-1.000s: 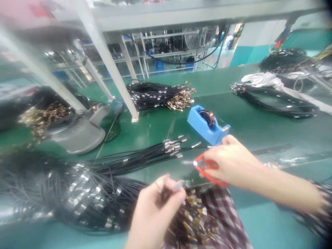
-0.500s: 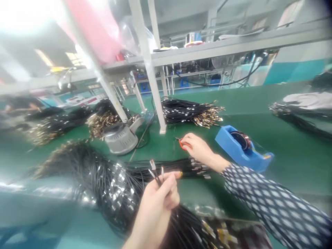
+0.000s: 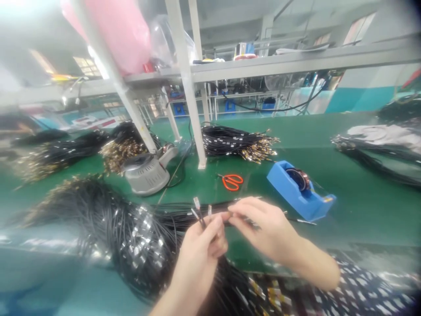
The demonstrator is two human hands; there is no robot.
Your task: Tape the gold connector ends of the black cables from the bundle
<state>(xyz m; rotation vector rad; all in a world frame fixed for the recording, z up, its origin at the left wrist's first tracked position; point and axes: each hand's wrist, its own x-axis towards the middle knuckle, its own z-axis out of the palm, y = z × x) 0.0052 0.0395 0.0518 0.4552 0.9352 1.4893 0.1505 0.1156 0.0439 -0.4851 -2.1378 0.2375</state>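
Note:
My left hand (image 3: 205,245) is closed around a few thin black cables (image 3: 200,219), whose pale-labelled ends stick up above the thumb. The fingertips of my right hand (image 3: 263,221) pinch together at the tip of my left index finger; what lies between them is too small to make out. Scissors with red handles (image 3: 232,181) lie on the green table just beyond my hands. Below and to the left, a large bundle of black cables (image 3: 131,237) with white labels hangs over the table's front edge.
A blue tape dispenser (image 3: 301,193) stands right of my hands. A grey round-bodied device (image 3: 146,174) sits left, by a shelf post (image 3: 194,109). More cable bundles with brass-coloured ends (image 3: 237,142) lie behind, and dark cables with a whitish cloth (image 3: 384,136) lie far right.
My right hand has let go of the red-handled scissors, leaving them on the table, and has come back to my left index fingertip. The left hand still holds the cables.

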